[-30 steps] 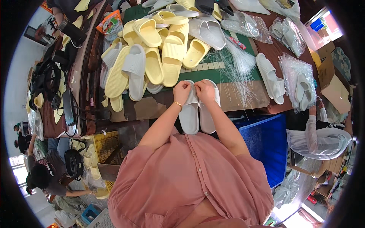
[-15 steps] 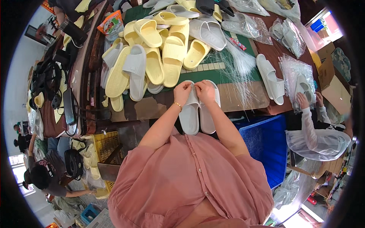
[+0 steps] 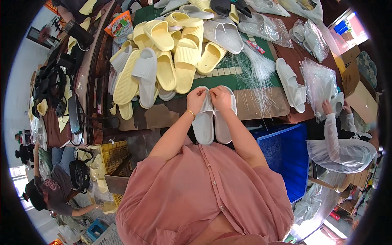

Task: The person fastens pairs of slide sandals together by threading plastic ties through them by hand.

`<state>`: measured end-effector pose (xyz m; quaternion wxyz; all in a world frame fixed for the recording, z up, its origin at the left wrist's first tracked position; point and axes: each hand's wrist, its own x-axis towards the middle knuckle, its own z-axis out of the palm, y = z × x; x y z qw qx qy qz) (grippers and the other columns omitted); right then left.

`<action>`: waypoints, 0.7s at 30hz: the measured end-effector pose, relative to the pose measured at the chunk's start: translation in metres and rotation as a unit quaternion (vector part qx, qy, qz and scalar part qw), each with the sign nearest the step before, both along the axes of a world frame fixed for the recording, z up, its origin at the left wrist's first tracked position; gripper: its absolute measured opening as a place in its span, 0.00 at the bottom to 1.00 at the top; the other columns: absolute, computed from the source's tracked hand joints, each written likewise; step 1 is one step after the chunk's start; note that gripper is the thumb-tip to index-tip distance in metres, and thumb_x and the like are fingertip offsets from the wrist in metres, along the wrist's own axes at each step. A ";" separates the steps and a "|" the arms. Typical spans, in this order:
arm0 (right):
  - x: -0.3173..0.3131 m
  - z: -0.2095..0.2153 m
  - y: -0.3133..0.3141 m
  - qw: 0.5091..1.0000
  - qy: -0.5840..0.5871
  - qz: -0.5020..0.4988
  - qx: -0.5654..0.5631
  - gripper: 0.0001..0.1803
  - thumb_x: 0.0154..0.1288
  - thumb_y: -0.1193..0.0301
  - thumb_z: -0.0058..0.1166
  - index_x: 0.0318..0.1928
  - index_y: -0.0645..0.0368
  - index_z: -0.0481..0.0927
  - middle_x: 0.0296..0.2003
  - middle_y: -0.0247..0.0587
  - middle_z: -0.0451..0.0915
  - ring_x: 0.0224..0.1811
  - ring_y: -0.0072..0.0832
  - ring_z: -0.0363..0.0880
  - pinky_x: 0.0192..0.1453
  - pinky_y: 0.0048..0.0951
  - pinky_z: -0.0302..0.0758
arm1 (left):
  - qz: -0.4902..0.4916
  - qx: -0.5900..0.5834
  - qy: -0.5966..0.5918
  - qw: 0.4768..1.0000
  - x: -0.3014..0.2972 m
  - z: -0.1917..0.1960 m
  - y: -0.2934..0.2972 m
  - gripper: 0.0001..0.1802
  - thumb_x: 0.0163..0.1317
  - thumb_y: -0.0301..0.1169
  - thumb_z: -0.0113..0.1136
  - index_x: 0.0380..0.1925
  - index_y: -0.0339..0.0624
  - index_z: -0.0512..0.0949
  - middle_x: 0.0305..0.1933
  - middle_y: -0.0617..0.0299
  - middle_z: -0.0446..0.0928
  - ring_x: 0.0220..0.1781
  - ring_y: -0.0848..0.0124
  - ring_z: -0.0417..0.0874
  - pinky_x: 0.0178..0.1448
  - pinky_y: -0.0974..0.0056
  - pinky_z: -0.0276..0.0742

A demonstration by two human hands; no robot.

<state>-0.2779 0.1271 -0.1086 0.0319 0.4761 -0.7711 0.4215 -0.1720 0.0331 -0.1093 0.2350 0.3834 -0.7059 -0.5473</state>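
A pair of light grey slide sandals stands side by side at the table's front edge, close to my body. My left hand (image 3: 197, 99) is over the strap of the left slide sandal (image 3: 203, 127), fingers pinched together. Beside it, my right hand (image 3: 221, 99) is closed in a pinch over the strap of the right slide sandal (image 3: 223, 130). Both sets of fingertips meet near the inner strap edges, between the two sandals. Whatever thin thing they pinch is hidden by the fingers. A bundle of clear plastic strands (image 3: 258, 65) lies fanned out to the right.
Yellow slides (image 3: 186, 65) and grey ones are heaped ahead on the green mat (image 3: 228, 81). A single grey slide (image 3: 290, 85) lies right, near clear bags (image 3: 316, 83). A blue bin (image 3: 281, 163) stands below. Co-workers sit at either side; the right one's hand (image 3: 327, 107) touches a slide.
My hands and the pair of sandals have hardly moved. The co-worker at right has shifted a grey slide rightward, off the bags. The co-worker at left has moved their head.
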 end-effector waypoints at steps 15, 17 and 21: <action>0.002 0.003 0.001 1.000 0.000 -0.007 -0.007 0.03 0.50 0.75 0.60 0.28 0.58 0.82 0.26 0.41 0.78 0.32 0.41 0.77 0.36 0.39 0.74 | -0.008 0.014 0.018 1.000 0.001 -0.004 -0.001 0.10 0.58 0.26 0.59 0.38 0.35 0.81 0.34 0.61 0.83 0.35 0.77 0.81 0.42 0.71 0.76; 0.001 0.001 0.000 1.000 -0.003 -0.003 -0.013 0.03 0.50 0.75 0.60 0.28 0.57 0.82 0.26 0.41 0.78 0.32 0.41 0.77 0.36 0.39 0.74 | -0.009 0.018 0.020 1.000 0.001 -0.006 -0.002 0.09 0.58 0.26 0.59 0.38 0.35 0.81 0.35 0.61 0.83 0.35 0.76 0.81 0.42 0.71 0.76; 0.000 0.000 0.000 1.000 -0.007 0.005 -0.016 0.03 0.51 0.74 0.58 0.28 0.55 0.82 0.26 0.39 0.77 0.32 0.40 0.76 0.37 0.39 0.74 | -0.022 -0.009 0.021 0.999 0.001 -0.011 -0.004 0.09 0.58 0.27 0.59 0.38 0.36 0.82 0.34 0.61 0.83 0.34 0.76 0.81 0.42 0.71 0.76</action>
